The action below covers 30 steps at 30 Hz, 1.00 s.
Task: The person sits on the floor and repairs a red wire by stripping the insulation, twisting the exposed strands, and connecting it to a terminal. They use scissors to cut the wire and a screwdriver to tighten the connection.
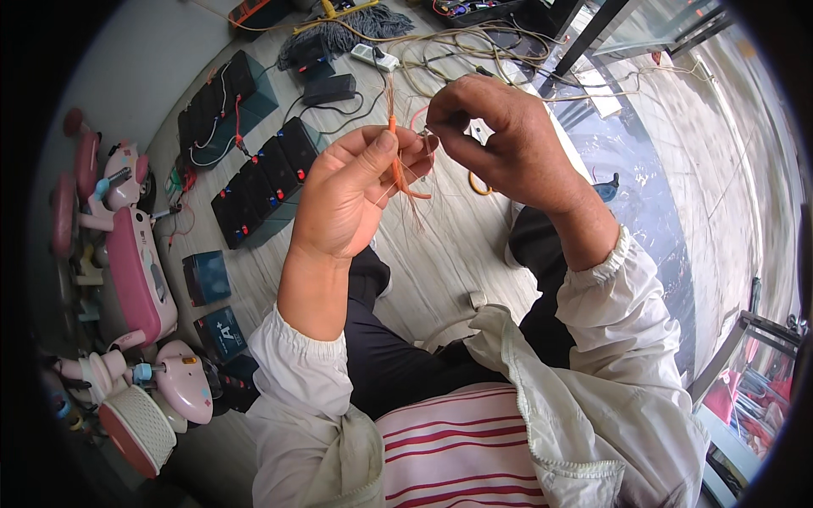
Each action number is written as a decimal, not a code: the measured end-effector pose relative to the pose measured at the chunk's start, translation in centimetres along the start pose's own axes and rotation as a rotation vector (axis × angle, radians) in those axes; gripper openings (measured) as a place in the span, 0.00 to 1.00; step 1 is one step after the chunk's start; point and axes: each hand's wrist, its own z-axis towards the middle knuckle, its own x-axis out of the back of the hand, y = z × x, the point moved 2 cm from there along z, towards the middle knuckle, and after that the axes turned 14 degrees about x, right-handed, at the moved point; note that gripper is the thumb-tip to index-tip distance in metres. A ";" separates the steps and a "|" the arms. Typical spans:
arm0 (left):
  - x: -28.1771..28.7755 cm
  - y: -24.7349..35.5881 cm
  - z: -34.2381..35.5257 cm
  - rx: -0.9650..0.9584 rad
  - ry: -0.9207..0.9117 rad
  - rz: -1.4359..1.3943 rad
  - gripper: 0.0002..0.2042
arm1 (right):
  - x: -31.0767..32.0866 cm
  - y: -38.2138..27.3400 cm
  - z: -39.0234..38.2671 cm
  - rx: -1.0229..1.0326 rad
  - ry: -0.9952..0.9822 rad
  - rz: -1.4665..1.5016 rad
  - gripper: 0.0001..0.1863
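A pale, grained floor (423, 279) spreads before you; a smooth pink-and-white ride-on (140, 275) stands left. Boxy dark batteries (254, 186) and looping cables (461, 38) crowd beyond. Your right hand (517, 144) curls its fingers narrowly, its hold unclear; your left hand (339, 195) pinches the frayed orange wire (398, 173) just beside them.

Left hand (349, 190) beside curled right hand (517, 144)
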 end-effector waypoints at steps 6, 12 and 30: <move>-0.7 -0.7 0.2 0.049 -0.023 -0.060 0.10 | -0.2 -0.5 -0.4 0.045 0.097 -0.150 0.10; -0.8 -0.8 0.1 0.038 0.000 0.009 0.10 | -0.5 -0.5 -0.4 0.049 0.124 -0.249 0.10; -0.7 -0.1 -1.1 0.014 0.273 0.336 0.08 | -0.4 0.1 -1.2 -0.352 0.355 0.242 0.06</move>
